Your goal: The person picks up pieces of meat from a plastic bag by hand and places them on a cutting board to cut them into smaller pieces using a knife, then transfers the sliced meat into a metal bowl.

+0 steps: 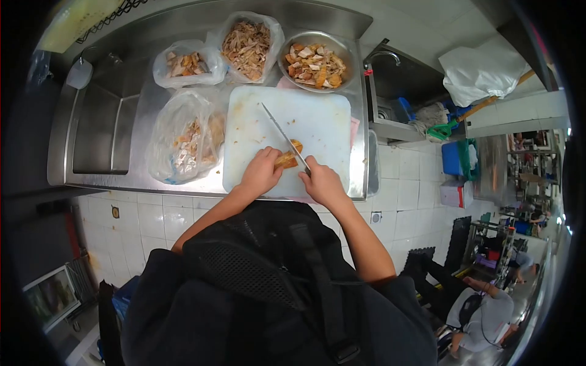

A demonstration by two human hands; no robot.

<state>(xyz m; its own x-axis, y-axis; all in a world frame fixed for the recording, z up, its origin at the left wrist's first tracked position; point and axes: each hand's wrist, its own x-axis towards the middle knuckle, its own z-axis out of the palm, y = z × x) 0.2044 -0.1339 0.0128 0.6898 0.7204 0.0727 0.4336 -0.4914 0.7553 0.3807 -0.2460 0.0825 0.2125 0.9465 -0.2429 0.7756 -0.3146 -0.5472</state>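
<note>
On the white cutting board my left hand is closed on a golden-brown piece of meat. My right hand grips the handle of a long knife, whose blade lies across the meat and points to the upper left. A few small crumbs are scattered on the board. Left of the board is a clear plastic bag with meat pieces inside. Beyond the board, a metal bowl holds chopped meat, beside an open bag of shredded meat.
A smaller bag of meat stands at the back left, near a steel sink. Another sink with a tap is on the right. Blue bin and cooler box stand on the floor. A person is at lower right.
</note>
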